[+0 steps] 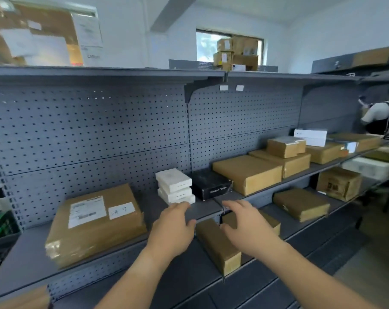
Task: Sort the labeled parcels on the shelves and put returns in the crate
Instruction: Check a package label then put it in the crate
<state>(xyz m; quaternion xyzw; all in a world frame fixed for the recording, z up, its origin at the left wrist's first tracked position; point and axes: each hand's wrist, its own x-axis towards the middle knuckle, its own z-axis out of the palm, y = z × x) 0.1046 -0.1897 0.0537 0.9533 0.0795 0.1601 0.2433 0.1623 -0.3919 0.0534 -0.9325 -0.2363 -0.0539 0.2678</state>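
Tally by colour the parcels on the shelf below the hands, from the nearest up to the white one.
Brown: 4 (nearest box, half-hidden box behind the right hand, flat box, printed box)
White: 1 (white box)
Total: 5

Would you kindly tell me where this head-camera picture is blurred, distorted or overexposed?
In the head view, the wide lens bends the shelf lines; the window is washed out; the notice board at upper left is smeared by blur; the label on the large parcel is too soft to read.
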